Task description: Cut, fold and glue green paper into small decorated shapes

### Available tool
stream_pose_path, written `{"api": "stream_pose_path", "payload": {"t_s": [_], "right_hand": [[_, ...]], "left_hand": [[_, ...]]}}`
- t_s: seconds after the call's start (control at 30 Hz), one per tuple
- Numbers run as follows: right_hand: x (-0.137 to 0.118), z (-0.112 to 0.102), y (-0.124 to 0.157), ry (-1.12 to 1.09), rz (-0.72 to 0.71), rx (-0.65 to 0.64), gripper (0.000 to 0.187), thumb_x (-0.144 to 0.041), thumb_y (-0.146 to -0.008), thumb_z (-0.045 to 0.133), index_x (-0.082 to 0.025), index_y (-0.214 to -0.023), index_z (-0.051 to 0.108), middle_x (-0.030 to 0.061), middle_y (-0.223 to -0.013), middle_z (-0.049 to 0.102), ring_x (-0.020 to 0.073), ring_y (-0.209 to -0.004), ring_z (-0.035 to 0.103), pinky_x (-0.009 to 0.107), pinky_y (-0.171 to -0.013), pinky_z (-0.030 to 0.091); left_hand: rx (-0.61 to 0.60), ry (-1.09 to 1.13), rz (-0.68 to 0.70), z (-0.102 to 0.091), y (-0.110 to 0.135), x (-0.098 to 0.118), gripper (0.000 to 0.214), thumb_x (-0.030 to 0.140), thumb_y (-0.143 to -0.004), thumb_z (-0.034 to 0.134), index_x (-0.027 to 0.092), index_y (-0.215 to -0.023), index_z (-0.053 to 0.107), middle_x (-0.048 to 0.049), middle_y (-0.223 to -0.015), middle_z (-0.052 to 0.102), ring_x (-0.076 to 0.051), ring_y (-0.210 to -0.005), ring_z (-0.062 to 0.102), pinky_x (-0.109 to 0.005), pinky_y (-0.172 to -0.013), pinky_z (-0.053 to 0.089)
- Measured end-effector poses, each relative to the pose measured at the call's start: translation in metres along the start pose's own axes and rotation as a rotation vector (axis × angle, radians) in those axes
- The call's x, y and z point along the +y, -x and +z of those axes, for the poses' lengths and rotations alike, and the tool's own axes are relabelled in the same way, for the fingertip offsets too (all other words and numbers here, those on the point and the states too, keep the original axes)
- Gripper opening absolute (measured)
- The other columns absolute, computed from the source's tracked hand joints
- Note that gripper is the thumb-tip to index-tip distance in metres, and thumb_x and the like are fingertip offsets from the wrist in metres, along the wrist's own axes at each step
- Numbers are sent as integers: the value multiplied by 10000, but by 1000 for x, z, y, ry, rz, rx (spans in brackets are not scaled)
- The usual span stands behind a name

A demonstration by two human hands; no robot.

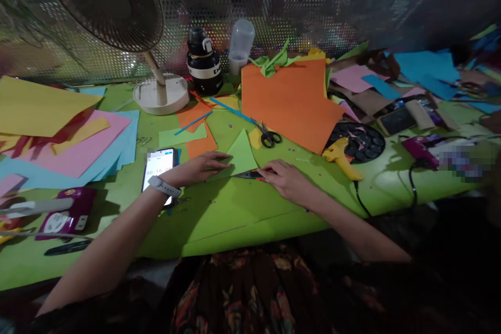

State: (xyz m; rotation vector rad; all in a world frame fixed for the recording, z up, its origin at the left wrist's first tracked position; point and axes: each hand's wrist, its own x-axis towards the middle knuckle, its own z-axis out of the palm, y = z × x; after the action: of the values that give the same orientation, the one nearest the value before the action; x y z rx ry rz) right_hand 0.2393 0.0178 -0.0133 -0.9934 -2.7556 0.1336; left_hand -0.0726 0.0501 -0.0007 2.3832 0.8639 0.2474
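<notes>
Centrally, a light-green paper triangle (pixel 241 151) lies on the green tabletop (pixel 230 214) between the two hands, its apex pointing away from the wearer. The left hand (pixel 207 166), nearer the paper, rests with fingers extended and loosely spread at its left side, pinching nothing. The right hand (pixel 282 180) is closed in a finger grip on a slim red-and-black cutting tool, apparently a craft knife (pixel 250 174). The knife's long axis runs crosswise, roughly along the triangle's near edge, its dark tip directed toward the left hand; the paper therefore lies leftward and slightly beyond the right-hand grip. Whether the blade passes over or under the paper cannot be told. Black-handled scissors (pixel 264 130) lie beyond the right hand. Legible writing: the smartphone (pixel 159 167) displays "00:16", with further digits unclear; the banded black bottle (pixel 204 83) bears partial lettering beginning "EN". Handwriting on the tabletop is indistinct.
</notes>
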Motion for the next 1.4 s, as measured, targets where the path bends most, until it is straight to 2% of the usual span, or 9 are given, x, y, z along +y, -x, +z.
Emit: {"api": "stream_pose_path", "payload": {"t_s": [0.63,0.8,1.0,1.4], "right_hand": [[-20,1,-10,-48,17,-16,341,-125,-923,444,-152,-1237,576,140,-1067,591,248,-964,522,383,-757,490],[-18,0,-11,-69,2,0,332,-148,-935,431,-166,-1232,577,144,-1062,595,247,-968,530,391,-764,492],[-23,2,-21,-58,17,-6,319,-157,-942,419,-162,-1212,589,136,-1061,596,238,-938,527,380,-758,484],[-26,5,-21,-84,-18,-13,340,-150,-943,404,-169,-1241,568,136,-1068,586,240,-954,512,387,-768,473]], "left_hand": [[-4,37,3,-1,-1,-4,351,223,-920,474,262,-1247,594,-84,-1401,485,-214,-1269,452,-415,-1068,369],[-75,74,5,-11,-3,1,406,165,-906,475,296,-1281,558,-54,-1433,454,-217,-1293,429,-437,-1079,349],[-170,143,40,-25,-7,0,454,136,-891,488,302,-1312,525,-45,-1464,419,-211,-1321,403,-408,-1094,331],[-202,131,51,-24,-9,-8,485,118,-874,491,300,-1323,509,-47,-1467,408,-197,-1317,394,-408,-1093,332]]}}
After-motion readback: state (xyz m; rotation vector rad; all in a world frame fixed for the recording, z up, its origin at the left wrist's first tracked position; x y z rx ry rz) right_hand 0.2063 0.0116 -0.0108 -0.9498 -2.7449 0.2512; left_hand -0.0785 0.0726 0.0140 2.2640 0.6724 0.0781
